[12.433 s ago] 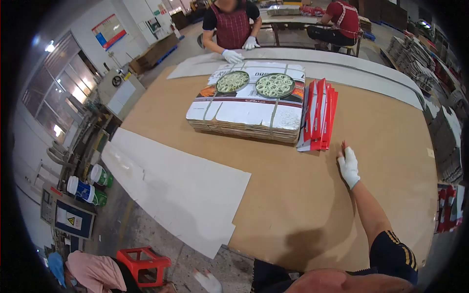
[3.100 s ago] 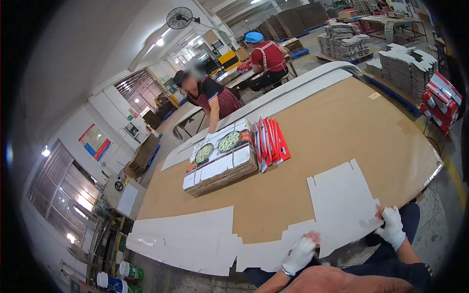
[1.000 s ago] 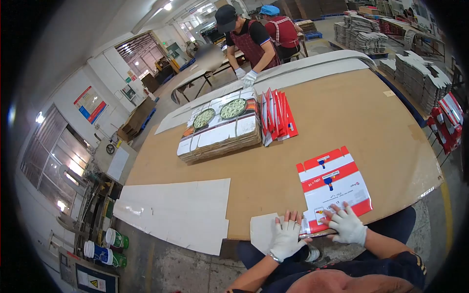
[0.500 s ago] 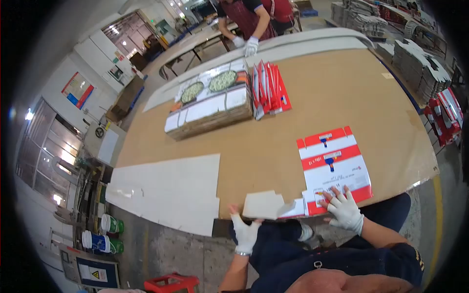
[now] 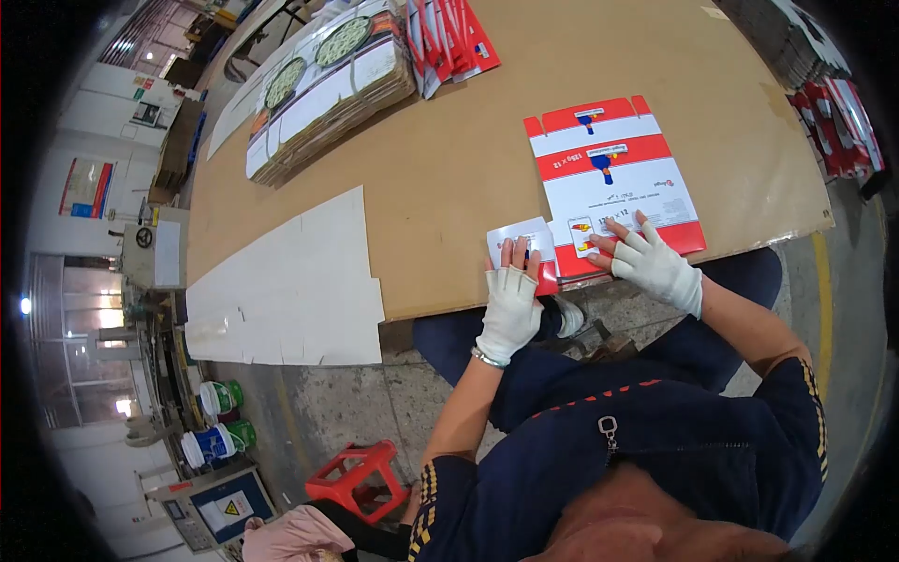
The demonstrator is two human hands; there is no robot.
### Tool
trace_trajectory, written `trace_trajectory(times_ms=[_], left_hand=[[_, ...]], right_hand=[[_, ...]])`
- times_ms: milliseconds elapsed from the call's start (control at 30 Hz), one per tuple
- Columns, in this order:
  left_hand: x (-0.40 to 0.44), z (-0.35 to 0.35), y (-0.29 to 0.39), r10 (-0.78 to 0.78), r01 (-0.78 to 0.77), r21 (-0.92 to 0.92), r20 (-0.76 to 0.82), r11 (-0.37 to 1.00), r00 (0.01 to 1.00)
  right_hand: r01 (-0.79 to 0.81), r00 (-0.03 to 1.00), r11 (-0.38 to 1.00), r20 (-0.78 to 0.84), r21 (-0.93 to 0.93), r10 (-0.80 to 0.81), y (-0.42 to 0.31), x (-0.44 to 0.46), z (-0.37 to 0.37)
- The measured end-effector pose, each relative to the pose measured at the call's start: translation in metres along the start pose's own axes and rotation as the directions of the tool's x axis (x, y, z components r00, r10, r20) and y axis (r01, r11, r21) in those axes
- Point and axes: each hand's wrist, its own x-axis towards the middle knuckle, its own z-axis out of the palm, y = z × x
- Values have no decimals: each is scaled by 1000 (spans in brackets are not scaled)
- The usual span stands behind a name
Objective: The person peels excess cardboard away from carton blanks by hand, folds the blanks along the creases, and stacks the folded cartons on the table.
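Red/white printed carton (image 5: 623, 173) lies flat, print up, on the brown counter (image 5: 449, 178), at the edge nearest the wearer. R hand (image 5: 651, 265) is palm-down on its lower part: grip spread, fingertips on the print, covering some of it. R thumb position hard to make out; can't tell if any of it goes under the edge. L hand (image 5: 510, 317) rests on a smaller printed panel (image 5: 515, 236) just left of carton: grip extended, fingers slightly apart, no pinch visible. Can't tell if panel & carton are one pc. Fine print on both too small to read.

White sheet (image 5: 290, 290) on L side of counter, well apart from carton. Strapped bundle (image 5: 328, 103) further up, w/ red folded pcs (image 5: 454, 42) right beside it; both cut off by top of frame. More red pcs (image 5: 838, 131) at far R, partly lost in the dark lens rim. Below, red stool (image 5: 375, 454) on the floor & person in pink top (image 5: 295, 534), mostly cut off at bottom edge.
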Motion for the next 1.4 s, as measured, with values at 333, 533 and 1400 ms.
trace_trajectory(times_ms=[333, 533, 1400], left_hand=[[19, 12, 24, -198, 157, 278, 123, 948, 973], [22, 11, 27, -229, 171, 310, 161, 935, 960], [95, 29, -18, -400, 384, -158, -86, 910, 913]], right_hand=[[7, 1000, 999, 4, -49, -7, -5, -2, 9], [33, 998, 999, 51, -24, -32, -5, -4, 14], [-206, 959, 762, -29, 614, 282, -38, -30, -24]])
